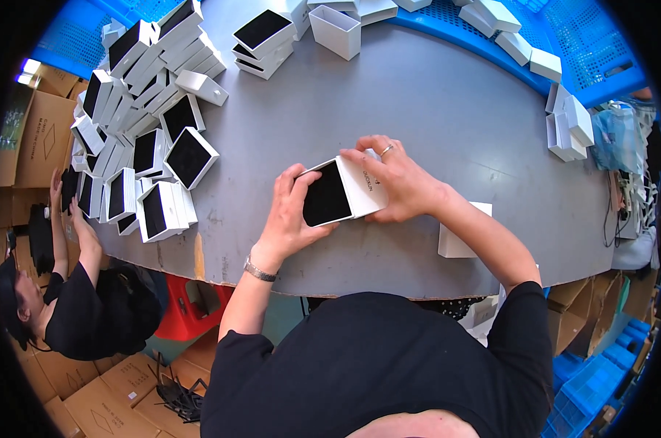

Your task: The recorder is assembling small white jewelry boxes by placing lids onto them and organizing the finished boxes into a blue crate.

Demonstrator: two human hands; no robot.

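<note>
Over the grey table, my left hand [283, 219] is closed round a shallow white box tray [326, 197] lined with black. Its thumb and fingers grip opposite edges. A white box sleeve [363, 188] with dark print sits against the tray's right end, covering part of it. My right hand [409, 182], with a ring on one finger, is closed on that sleeve from its right side. Under my right forearm stands another white box sleeve [458, 241], partly hidden by the arm.
Piles of black-lined white trays [148, 153] fill the table's left side. A short stack of trays [263, 44] and an upright sleeve [335, 33] stand at the back. Blue crates [586, 47] line the far edge. A co-worker [82, 299] reaches in at the left.
</note>
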